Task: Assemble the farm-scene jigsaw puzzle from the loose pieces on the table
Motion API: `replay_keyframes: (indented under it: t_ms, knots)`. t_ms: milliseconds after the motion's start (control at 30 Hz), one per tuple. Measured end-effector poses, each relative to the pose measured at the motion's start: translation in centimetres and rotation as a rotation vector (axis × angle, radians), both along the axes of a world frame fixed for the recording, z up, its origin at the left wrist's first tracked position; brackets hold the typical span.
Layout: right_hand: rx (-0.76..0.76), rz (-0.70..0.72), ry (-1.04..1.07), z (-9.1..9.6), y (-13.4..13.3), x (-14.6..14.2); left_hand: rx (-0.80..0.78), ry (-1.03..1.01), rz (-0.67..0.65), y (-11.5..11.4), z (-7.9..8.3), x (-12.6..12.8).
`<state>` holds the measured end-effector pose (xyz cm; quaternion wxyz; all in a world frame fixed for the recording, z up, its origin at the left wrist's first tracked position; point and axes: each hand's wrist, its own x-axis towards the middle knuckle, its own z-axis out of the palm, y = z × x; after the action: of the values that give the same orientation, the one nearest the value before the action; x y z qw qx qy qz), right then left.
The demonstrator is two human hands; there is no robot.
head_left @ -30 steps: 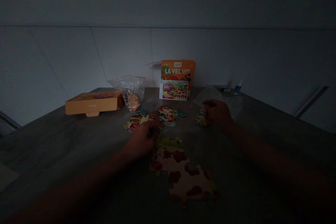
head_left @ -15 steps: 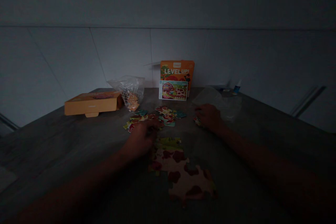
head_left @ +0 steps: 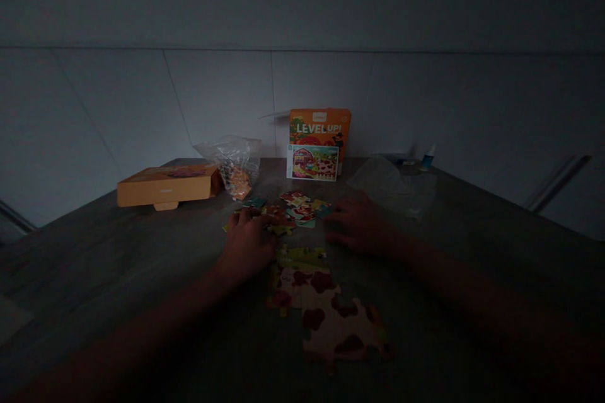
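From the head, the left hand [head_left: 248, 240] spreads its fingers over the left edge of the loose puzzle pieces [head_left: 299, 213]; the right hand [head_left: 362, 225] is at their right edge, its fingers' hold unclear. A narrow strip of tabletop [head_left: 306, 237] parts them from the joined cow section [head_left: 333, 330], wider room flanking it.
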<state>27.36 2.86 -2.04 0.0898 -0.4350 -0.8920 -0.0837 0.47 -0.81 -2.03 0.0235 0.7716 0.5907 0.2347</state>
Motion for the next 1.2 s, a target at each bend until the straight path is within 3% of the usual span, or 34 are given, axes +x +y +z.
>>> replay_keyframes:
  t_ms: [133,233,333,700,967,1200]
  knots:
    - [0.039,-0.046,0.045,-0.1,-0.2,-0.4,0.015,0.019,-0.023,0.2,-0.5,-0.1]
    - [-0.022,-0.071,0.052,-0.5,-0.1,-0.3,0.011,0.039,-0.025,0.4,-0.9,-0.1]
    - [-0.074,-0.039,0.084,-0.6,0.0,-0.1,-0.026,0.057,-0.024,0.5,-1.1,-0.1]
    - [0.010,0.071,0.145,-0.8,0.2,0.0,-0.035,0.037,-0.044,0.4,-1.1,-0.2]
    - [0.050,0.134,0.159,-0.9,0.4,-0.2,-0.079,-0.044,0.048,1.5,-0.5,-0.7]
    - [0.118,0.179,0.195,-1.3,0.6,0.0,-0.091,-0.019,-0.010,1.9,-0.8,-0.5]
